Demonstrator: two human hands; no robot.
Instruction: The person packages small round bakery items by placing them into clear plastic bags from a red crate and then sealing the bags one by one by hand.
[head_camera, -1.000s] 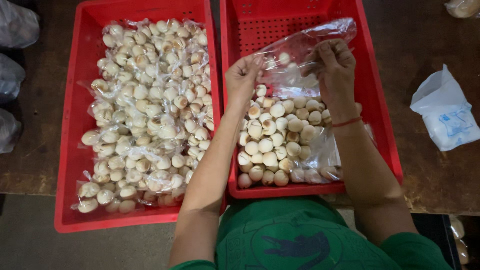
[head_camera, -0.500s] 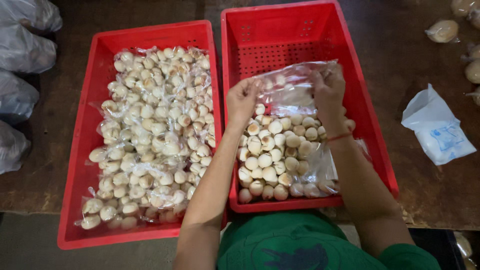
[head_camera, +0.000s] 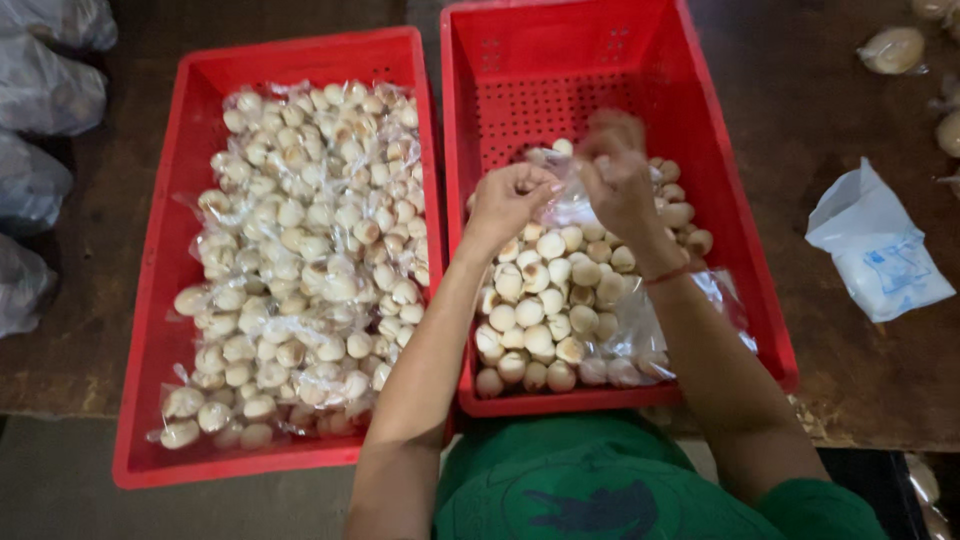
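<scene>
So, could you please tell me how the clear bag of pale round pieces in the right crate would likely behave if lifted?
The clear bag looks thin and crinkled, so probably floppy and sagging. Its round pieces seem loose and would likely shift or roll. The glossy film may be slippery.

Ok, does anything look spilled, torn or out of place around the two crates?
Nothing stands out. Both red crates, the left crate and the right crate, sit flat on the table with the bagged round pieces inside. Both hands, left and right, pinch a clear bag over the right crate.
</scene>
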